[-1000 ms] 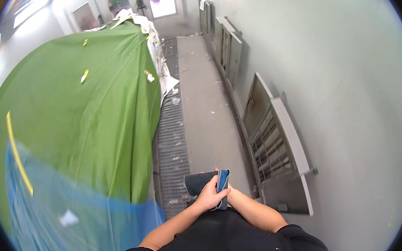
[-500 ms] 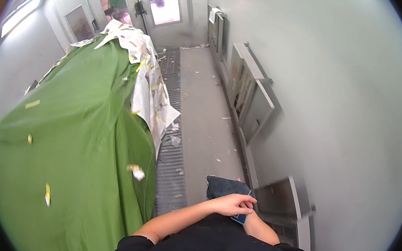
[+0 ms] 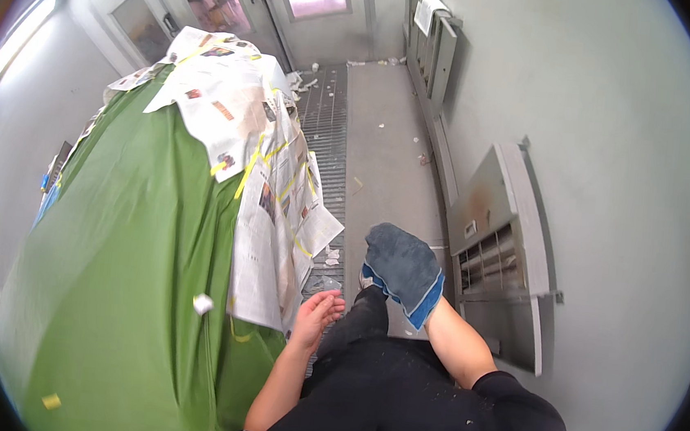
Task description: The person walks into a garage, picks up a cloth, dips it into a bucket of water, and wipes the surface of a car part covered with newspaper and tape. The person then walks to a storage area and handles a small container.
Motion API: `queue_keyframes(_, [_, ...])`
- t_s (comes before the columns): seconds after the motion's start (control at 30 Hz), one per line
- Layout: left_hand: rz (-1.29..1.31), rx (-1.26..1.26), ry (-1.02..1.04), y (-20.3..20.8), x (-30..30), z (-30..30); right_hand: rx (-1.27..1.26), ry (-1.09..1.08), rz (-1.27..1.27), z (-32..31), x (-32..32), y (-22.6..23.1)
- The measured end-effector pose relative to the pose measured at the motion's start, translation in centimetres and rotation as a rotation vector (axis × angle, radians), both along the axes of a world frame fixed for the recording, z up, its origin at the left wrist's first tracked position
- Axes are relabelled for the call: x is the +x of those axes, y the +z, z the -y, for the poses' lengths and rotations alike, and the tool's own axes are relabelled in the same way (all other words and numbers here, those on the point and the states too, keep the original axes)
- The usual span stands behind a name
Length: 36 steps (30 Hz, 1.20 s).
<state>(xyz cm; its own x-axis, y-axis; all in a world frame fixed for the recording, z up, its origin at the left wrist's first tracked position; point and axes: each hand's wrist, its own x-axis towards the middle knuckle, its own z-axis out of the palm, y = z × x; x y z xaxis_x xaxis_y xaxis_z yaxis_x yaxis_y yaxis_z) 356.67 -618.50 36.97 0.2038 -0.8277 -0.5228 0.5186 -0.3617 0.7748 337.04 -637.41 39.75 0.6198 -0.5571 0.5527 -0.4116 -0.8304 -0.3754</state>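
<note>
My right grip sits inside a dark grey mitt with a blue cuff (image 3: 403, 266), so I can't tell whether its fingers are spread or pressed together; the mitt encloses it up to the wrist, likely to put a layer of fabric between skin and whatever it meets. I have it held out ahead of the body, above the grey floor strip (image 3: 390, 170), well apart from the covered bulk. My left grip (image 3: 317, 316) is bare and pinches nothing, fingers loosely curled, just beside the hanging newspaper (image 3: 253, 277). Strips of yellow tape (image 3: 248, 176) run across those pages, presumably to keep them from slipping. The green sheet (image 3: 134, 279) drapes beneath them, probably as a shield. On my right, a slatted metal panel (image 3: 489, 208) stands against the wall (image 3: 609, 198).
</note>
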Motion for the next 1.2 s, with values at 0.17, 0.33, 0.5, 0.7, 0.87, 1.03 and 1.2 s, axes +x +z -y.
queue_keyframes(0.17, [0.026, 0.341, -0.184, -6.8, 5.3, 11.7, -0.02, -0.078, -0.288, 14.4, 7.6, 1.4])
queue_keyframes(0.33, [0.32, 0.231, -0.323, -8.4, 12.9, 24.0, 0.122, -0.081, -0.364, 29.6, 15.3, -0.3])
queue_keyframes(0.5, [0.353, 0.318, -0.025, -12.7, 20.1, 31.6, 0.017, -0.042, -0.163, 46.0, 28.0, -6.6])
queue_keyframes(0.7, [0.241, 0.519, 0.258, -14.8, 23.8, 34.7, 0.995, 0.089, 0.486, 61.6, 50.8, -10.6])
queue_keyframes(0.87, [0.464, 0.64, 0.206, -19.5, 27.8, 40.3, 2.024, -0.169, 1.029, 64.1, 71.7, -16.2])
queue_keyframes(1.03, [0.417, 0.618, 0.178, -24.6, 33.1, 45.5, 1.233, -0.168, 0.088, 58.6, 75.0, -21.9])
queue_keyframes(1.2, [0.485, 0.783, -0.035, -23.0, 36.6, 47.0, 1.498, -0.434, -0.053, 62.4, 77.5, -26.0])
